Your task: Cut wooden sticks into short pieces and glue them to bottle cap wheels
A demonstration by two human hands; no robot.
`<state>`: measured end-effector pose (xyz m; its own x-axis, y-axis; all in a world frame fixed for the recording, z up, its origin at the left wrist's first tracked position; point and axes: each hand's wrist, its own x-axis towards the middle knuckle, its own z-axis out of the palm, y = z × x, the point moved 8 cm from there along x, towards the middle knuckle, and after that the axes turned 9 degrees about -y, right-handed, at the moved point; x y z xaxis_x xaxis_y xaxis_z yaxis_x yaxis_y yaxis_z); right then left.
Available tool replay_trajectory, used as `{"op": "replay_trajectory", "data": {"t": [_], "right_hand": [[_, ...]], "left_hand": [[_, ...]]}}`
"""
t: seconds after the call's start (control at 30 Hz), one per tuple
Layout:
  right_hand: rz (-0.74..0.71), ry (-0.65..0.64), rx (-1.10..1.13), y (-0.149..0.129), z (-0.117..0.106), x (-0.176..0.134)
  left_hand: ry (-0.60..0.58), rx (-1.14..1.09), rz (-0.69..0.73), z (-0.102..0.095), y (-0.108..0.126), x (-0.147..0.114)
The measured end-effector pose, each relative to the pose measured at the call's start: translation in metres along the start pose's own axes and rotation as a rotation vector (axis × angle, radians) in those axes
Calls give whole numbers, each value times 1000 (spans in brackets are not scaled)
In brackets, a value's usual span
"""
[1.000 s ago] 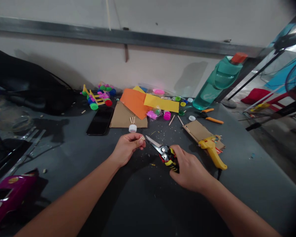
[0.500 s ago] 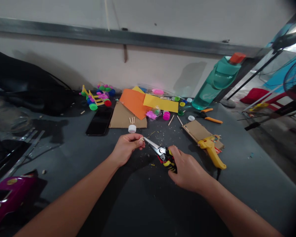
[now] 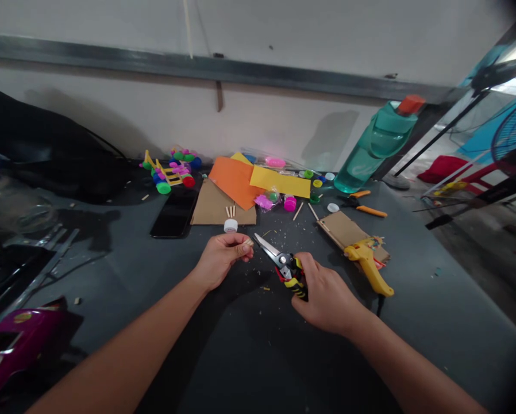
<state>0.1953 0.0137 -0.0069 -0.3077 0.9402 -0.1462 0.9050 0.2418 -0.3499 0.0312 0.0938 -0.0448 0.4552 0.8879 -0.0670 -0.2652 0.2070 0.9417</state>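
Observation:
Between thumb and fingers, my left hand [image 3: 223, 257] pinches a short piece of wooden stick [image 3: 248, 243]. My right hand [image 3: 324, 293] is wrapped round the black, yellow and red handles of a pair of shears [image 3: 279, 259]. Their silver blades point up and left, a little apart from the stick piece. Just beyond my left hand stands a white bottle cap [image 3: 230, 225]. Several short cut sticks [image 3: 231, 211] lie behind it on a piece of brown cardboard [image 3: 201, 210]. Small shavings are scattered on the dark table around the blades.
A yellow glue gun [image 3: 370, 264] rests on cardboard at the right, near orange-handled pliers [image 3: 370, 211]. A teal bottle [image 3: 374, 149] stands behind them. At the left lie a black phone [image 3: 174, 214], a colourful model [image 3: 172, 172] and a magenta object [image 3: 25, 339]. Orange paper [image 3: 234, 178] lies at the back.
The shears have drawn slightly right, away from the stick piece, so a small gap now shows between blade tips and left fingers. My left hand has barely moved.

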Motion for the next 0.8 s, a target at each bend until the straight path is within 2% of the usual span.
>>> {"op": "replay_trajectory", "data": {"t": [0.37,0.57,0.8], "right_hand": [[-4,-48,-15,-5,3,0],[-23,-112,44,-5,6,0],[-24,-89,59,-6,6,1]], "left_hand": [[10,84,-20,-4,-3,0],[-9,43,-28,-1,-2,-1],[-31,7,-28,1,-3,1]]}}
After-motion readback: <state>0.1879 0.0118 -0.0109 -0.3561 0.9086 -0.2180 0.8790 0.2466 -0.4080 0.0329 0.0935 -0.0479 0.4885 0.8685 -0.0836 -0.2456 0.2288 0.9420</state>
